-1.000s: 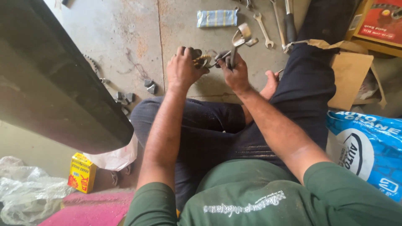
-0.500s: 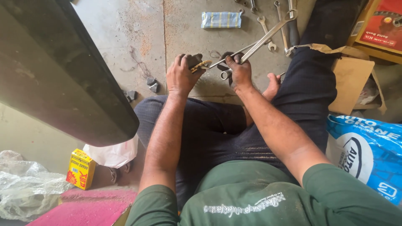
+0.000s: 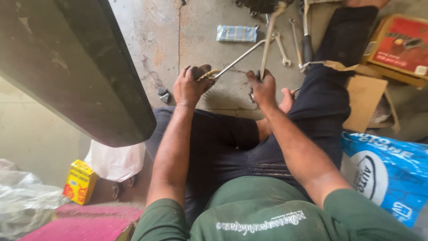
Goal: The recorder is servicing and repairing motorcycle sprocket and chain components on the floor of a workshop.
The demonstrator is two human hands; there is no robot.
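Both hands grip tight: the left hand (image 3: 189,85) closes on a small dark part with a yellowish end, the right hand (image 3: 263,87) on a long metal rod (image 3: 269,38), low over the concrete floor (image 3: 200,27). If the rod slips, I think knuckles may hit the wrenches (image 3: 281,44).

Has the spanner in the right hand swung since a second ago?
Yes. The spanner in the right hand swung up, its head now by the striped cloth.
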